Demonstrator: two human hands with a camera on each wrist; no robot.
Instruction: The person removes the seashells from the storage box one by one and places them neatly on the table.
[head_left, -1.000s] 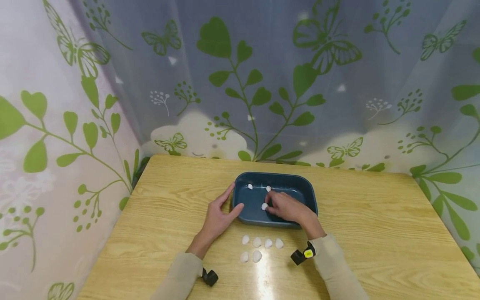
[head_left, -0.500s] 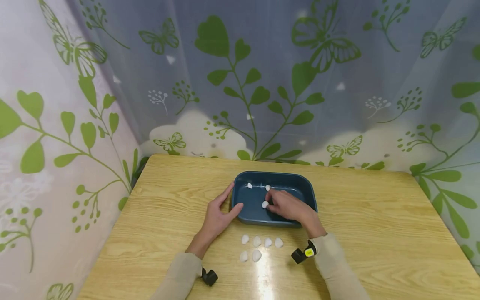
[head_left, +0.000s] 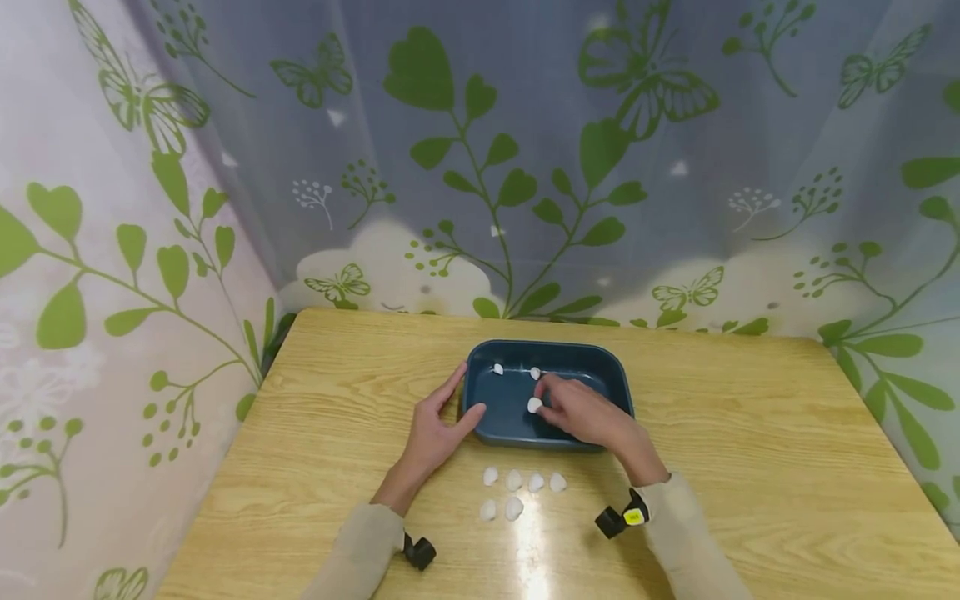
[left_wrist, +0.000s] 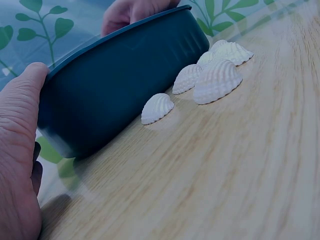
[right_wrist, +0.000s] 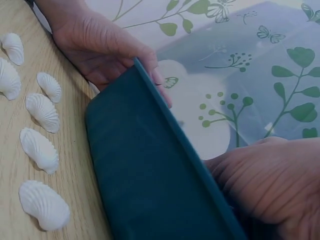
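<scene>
In the head view my left hand [head_left: 433, 429] rests against the left end of a dark blue plastic basin [head_left: 502, 437], thumb and fingers spread and fairly straight. The left wrist view shows its thumb [left_wrist: 31, 87] at the basin's corner. My right hand [head_left: 588, 412] reaches over the basin and pinches a white seashell [head_left: 534, 405] between thumb and fingers. That shell is hidden by the basin wall in both wrist views. Two more shells lie inside along the far side, a left shell [head_left: 498, 368] and a middle shell [head_left: 535, 373].
Several ribbed white shells [head_left: 513, 480] lie in two rows on the wooden table [head_left: 750, 433], just in front of the basin. A curtain [head_left: 480, 167] with leaf and butterfly prints hangs behind the table and along its left side.
My right hand, pinching the shell, has shifted slightly up and to the right in the head view. The left hand stays at the basin's left end.
</scene>
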